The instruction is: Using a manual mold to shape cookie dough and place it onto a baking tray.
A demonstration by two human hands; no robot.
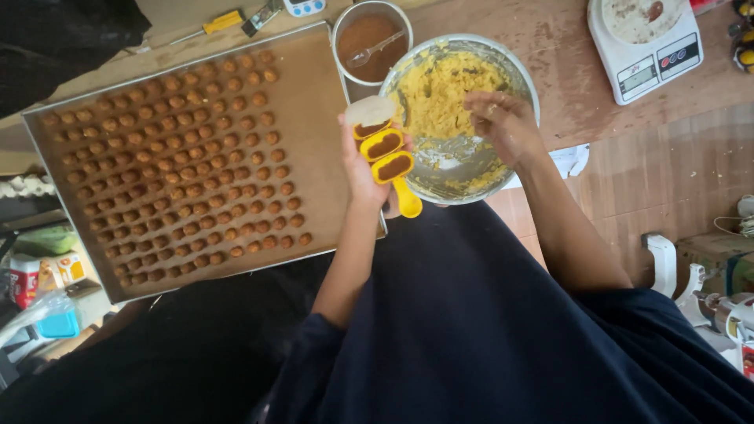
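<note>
Over the metal bowl (525, 82) of yellow dough (440, 90), my right hand (503, 122) pinches at the dough, fingers bunched. Just left of the bowl, my left hand (363, 169) grips a yellow mould (386, 157). Further left lies a tray (314, 78) of small brown balls (188, 157).

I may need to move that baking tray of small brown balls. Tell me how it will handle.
The tray is probably stiff, being thin flat metal. It likely feels heavy, since the balls cover most of it. The balls lie loose in rows behind a low rim, so they may well roll if it tilts.
</note>
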